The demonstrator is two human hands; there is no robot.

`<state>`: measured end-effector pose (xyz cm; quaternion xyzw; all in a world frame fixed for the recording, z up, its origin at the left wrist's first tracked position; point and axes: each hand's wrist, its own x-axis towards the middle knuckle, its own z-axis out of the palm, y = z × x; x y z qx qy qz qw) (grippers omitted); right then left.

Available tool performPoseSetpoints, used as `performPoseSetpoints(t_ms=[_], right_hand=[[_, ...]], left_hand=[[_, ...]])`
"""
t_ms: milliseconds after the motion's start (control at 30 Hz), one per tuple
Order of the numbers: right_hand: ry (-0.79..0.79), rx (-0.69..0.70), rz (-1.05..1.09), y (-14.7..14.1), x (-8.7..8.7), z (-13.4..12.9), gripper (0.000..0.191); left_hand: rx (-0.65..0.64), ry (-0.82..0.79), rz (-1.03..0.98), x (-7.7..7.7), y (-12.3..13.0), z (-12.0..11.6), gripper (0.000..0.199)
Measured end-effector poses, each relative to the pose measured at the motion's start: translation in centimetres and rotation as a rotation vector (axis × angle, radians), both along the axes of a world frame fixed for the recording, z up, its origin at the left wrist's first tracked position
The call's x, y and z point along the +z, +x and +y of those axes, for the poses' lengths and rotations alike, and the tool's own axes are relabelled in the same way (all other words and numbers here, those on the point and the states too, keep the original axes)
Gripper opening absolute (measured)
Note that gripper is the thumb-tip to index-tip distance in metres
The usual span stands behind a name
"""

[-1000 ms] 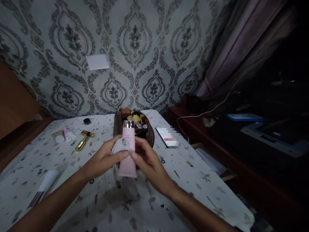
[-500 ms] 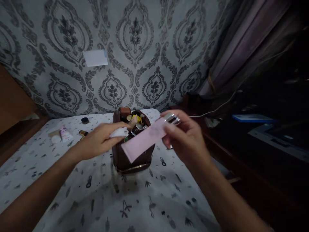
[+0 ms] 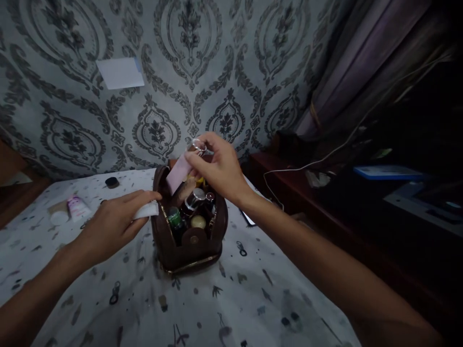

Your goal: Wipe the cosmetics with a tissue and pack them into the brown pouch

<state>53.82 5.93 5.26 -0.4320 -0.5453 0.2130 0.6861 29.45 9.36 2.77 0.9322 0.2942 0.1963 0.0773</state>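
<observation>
A brown zippered bag [image 3: 191, 255] stands open, with several small bottles inside, among them a silver-capped jar [image 3: 197, 196] and a green-topped one [image 3: 174, 217]. My right hand [image 3: 219, 164] is closed on the capped end of a pink tube [image 3: 178, 174], whose lower end dips into the bag's back left part. At the bag's left edge, my left hand [image 3: 117, 219] pinches a small white item [image 3: 148, 209]; what it is I cannot make out.
On the patterned white cloth [image 3: 137, 299] at the left lie a white and purple tube [image 3: 77, 207], a round white item [image 3: 59, 217] and a dark lid [image 3: 112, 182]. A phone [image 3: 249, 219] lies right of the bag, near a white cable [image 3: 300, 169].
My right hand has carried the pink tube left and back, into the bag's opening. My left hand has drawn back left with the white item. The view has shifted slightly.
</observation>
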Motion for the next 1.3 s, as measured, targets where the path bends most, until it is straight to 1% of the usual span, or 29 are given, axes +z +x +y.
performPoseSetpoints(t_ms=[100,167,233,300,367,467,533,667,733,933,1067,1167,1233,1300], right_hand=[[-0.009,0.009,-0.237,-0.3,-0.7,1.2,0.013],[-0.044,-0.047,-0.354,-0.4,-1.0,1.7,0.013],[-0.135,-0.112,-0.494,-0.6,-1.0,2.0,0.014],[-0.256,-0.135,-0.646,-0.9,-0.6,2.2,0.012],[-0.356,-0.116,-0.776,-1.1,-0.1,2.2,0.012],[-0.452,-0.063,-0.968,-1.4,0.6,2.4,0.020],[-0.480,-0.048,-1.118,-1.4,0.8,2.7,0.025],[-0.439,-0.063,-1.355,-1.0,0.9,3.2,0.030],[-0.451,-0.060,-1.402,-0.9,1.0,3.3,0.031],[-0.603,-0.068,-1.476,-1.8,1.9,3.0,0.035],[-0.600,-0.058,-1.536,-2.2,2.5,3.1,0.037],[-0.608,-0.027,-1.493,-1.7,2.6,3.5,0.036],[-0.627,-0.016,-1.427,-1.1,2.5,3.7,0.037],[-0.609,-0.020,-1.351,-0.6,2.3,3.7,0.037]], left_hand=[[-0.001,-0.015,-0.047,-0.2,0.1,0.0,0.042],[0.001,-0.013,-0.058,-0.4,0.2,0.1,0.042],[-0.008,-0.003,-0.055,-0.5,0.2,0.1,0.041],[-0.023,0.013,-0.037,-0.7,0.1,0.2,0.040],[-0.033,0.032,-0.017,-0.8,0.0,0.3,0.039],[-0.052,0.058,-0.002,-0.7,0.0,0.2,0.038],[-0.063,0.070,0.008,-0.5,0.1,0.1,0.038],[-0.051,0.067,0.030,-0.2,0.4,-0.1,0.038],[-0.044,0.058,0.029,-0.3,0.5,-0.1,0.040],[-0.057,0.083,0.003,-0.6,0.9,-0.1,0.046],[-0.052,0.084,-0.008,-0.8,1.1,-0.2,0.050],[-0.046,0.060,-0.043,-0.9,0.9,-0.3,0.052],[-0.043,0.035,-0.101,-1.2,0.7,-0.5,0.052],[-0.028,0.002,-0.162,-1.7,0.4,-0.8,0.050]])
